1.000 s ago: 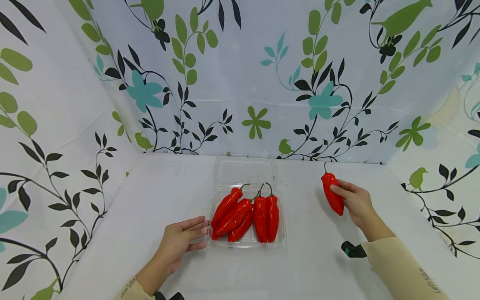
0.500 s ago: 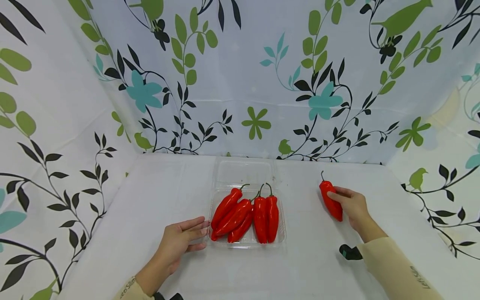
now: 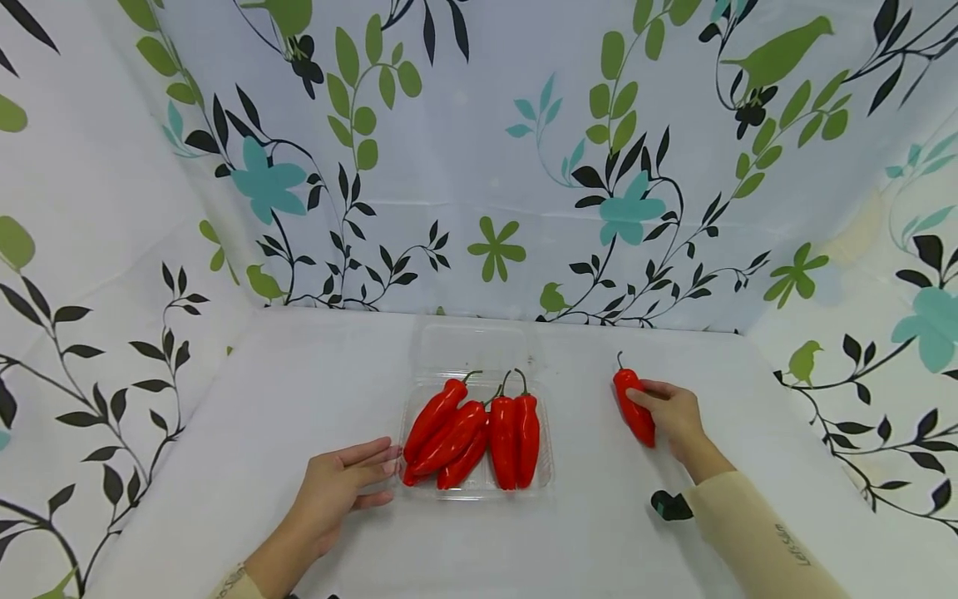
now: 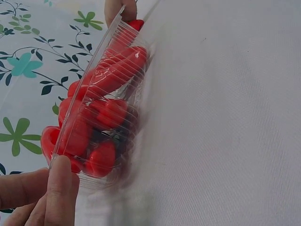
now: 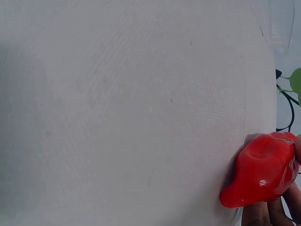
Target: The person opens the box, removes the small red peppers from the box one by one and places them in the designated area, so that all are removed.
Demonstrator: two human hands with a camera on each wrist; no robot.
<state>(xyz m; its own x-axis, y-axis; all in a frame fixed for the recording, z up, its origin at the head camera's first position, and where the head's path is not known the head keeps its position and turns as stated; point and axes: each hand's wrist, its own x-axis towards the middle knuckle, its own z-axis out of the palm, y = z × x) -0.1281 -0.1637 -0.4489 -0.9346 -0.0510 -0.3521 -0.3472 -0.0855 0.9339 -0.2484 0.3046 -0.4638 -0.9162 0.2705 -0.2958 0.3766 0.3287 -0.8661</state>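
Note:
A clear plastic clamshell box (image 3: 473, 492) stands mid-table, holding several long red peppers (image 3: 449, 438) with thin curved stems. At its left side is my left hand (image 3: 340, 491), fingers extended, the tips touching the rim (image 4: 87, 77). My right hand (image 3: 674, 416) grips one more red pepper (image 3: 632, 408) between thumb and fingers, to the right of the box, with its stem pointing away from me. In the right wrist view, the tip end of that held pepper (image 5: 258, 174) is close to the white tabletop; whether it touches cannot be told.
The box's transparent lid (image 3: 475, 343) lies folded back behind it. A white cloth (image 3: 299, 358) covers the table. A leaf-and-bird patterned curtain (image 3: 449, 150) hangs along the back and both sides.
My right hand has brought the held pepper lower and leftward, nearer the box. The left hand keeps its place at the box's side. The head view has shifted slightly.

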